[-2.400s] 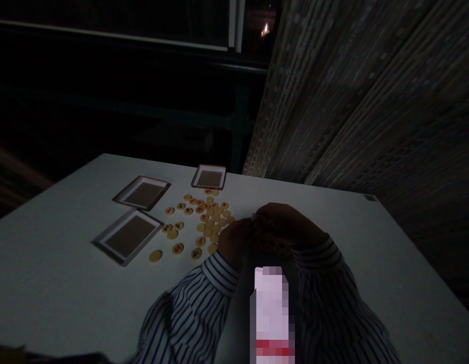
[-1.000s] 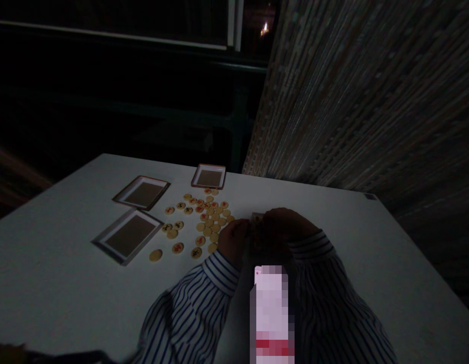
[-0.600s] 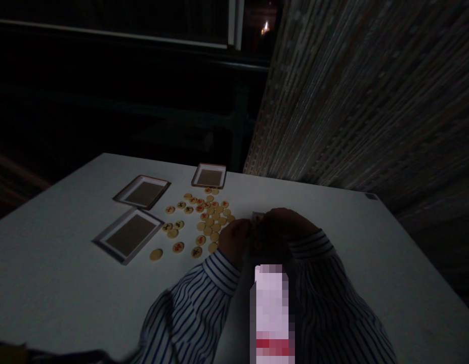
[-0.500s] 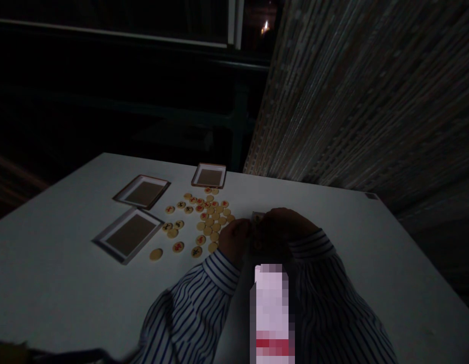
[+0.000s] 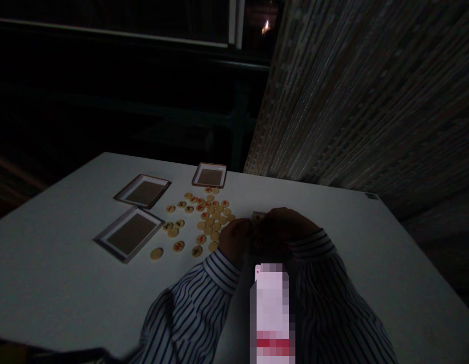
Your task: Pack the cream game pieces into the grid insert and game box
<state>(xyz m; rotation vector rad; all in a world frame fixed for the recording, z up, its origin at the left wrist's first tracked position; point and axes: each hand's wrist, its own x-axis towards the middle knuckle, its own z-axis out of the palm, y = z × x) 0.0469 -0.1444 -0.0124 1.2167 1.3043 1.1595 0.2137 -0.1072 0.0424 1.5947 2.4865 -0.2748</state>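
My left hand (image 5: 234,238) and my right hand (image 5: 289,225) are close together over the white table, their fingers curled inward. Between them shows the pale edge of a small object (image 5: 258,214); my fingers and deep shadow hide the rest, so I cannot make out its kind. Just left of my left hand lie several round xiangqi pieces (image 5: 210,221). Some have red or black characters facing up, others a plain side. One plain piece (image 5: 156,253) lies apart, nearer the front.
Three shallow rectangular trays or frames with brown middles lie on the table (image 5: 48,263): one at the back (image 5: 223,177), two at the left (image 5: 166,186) (image 5: 105,241). A string curtain (image 5: 313,101) hangs beyond the right back edge. A pixelated patch covers the front centre.
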